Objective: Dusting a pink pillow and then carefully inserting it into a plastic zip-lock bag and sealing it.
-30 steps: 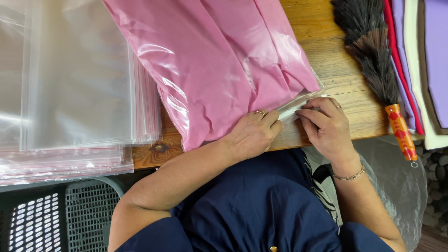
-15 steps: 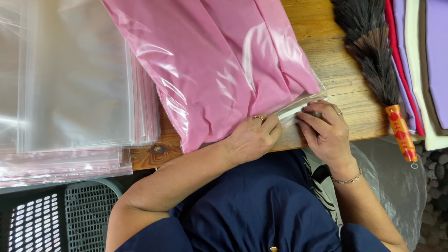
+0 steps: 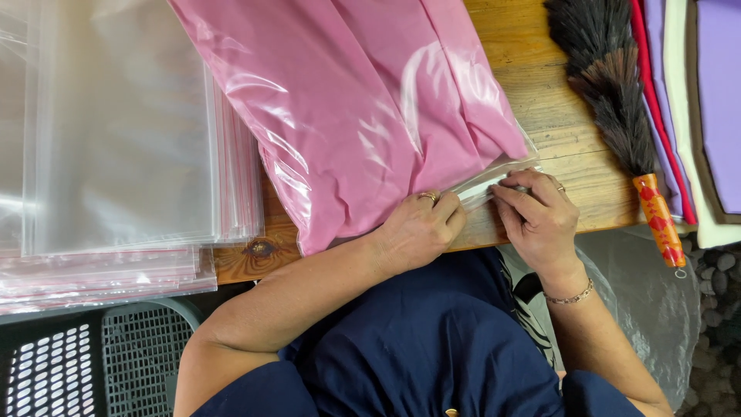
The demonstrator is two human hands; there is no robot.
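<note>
A clear plastic bag holding folded pink cloth (image 3: 363,108) lies across the wooden table (image 3: 556,131). My left hand (image 3: 421,228) presses on the bag's near edge and pinches the bag's open flap (image 3: 488,185) at its left end. My right hand (image 3: 536,216) pinches the same flap from the right, fingers curled over the strip at the bag's mouth. Both hands sit at the table's front edge, a finger's width apart. A ring shows on each hand, and a thin bracelet on my right wrist.
A thick stack of empty clear bags (image 3: 108,154) fills the table's left side. A feather duster with an orange handle (image 3: 625,116) lies on the right, beside coloured cloth sheets (image 3: 706,100). A grey plastic crate (image 3: 85,371) stands below on the left.
My right hand has slid slightly along the flap, its fingers curling lower over the strip. My left hand and the bag stay put.
</note>
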